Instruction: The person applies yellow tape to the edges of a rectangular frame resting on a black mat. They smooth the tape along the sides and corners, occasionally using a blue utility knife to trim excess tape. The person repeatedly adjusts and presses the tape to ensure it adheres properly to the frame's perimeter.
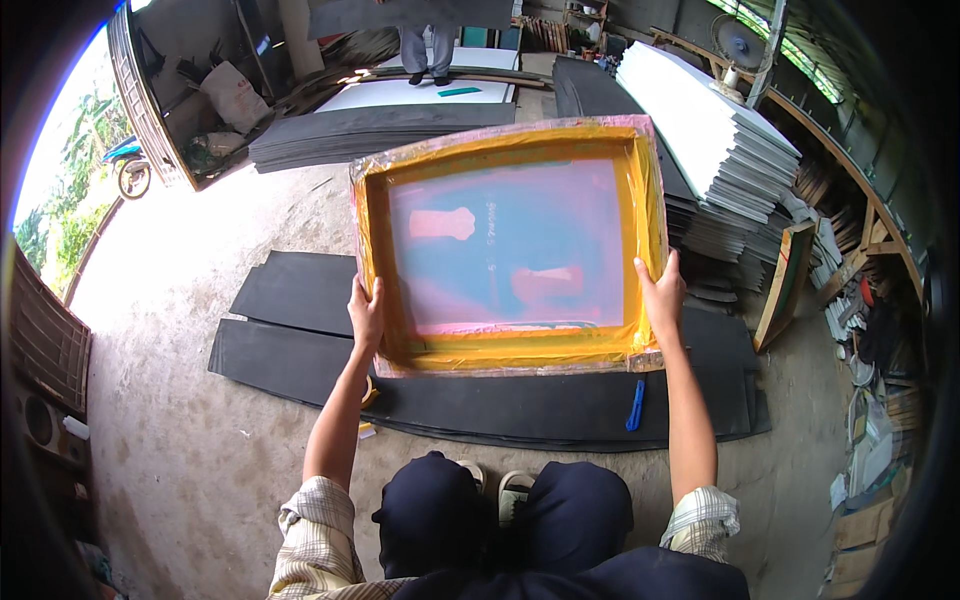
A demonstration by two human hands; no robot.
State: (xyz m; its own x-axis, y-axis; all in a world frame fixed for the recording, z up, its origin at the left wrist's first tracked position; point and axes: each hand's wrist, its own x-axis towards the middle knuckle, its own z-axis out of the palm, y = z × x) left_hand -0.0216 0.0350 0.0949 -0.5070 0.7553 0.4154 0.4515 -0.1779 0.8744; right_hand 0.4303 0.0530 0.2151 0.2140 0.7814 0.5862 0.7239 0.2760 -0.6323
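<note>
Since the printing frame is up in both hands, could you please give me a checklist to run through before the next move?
1. Left hand grips the screen-printing frame at its left edge: ok.
2. Right hand grips its right edge: ok.
3. Frame held level: not ok, slightly tilted.
4. Black foam sheets lie flat below: ok.
5. Blue tool lies on the sheet, apart from the frame: ok.
6. Mesh intact: cannot tell.
</note>
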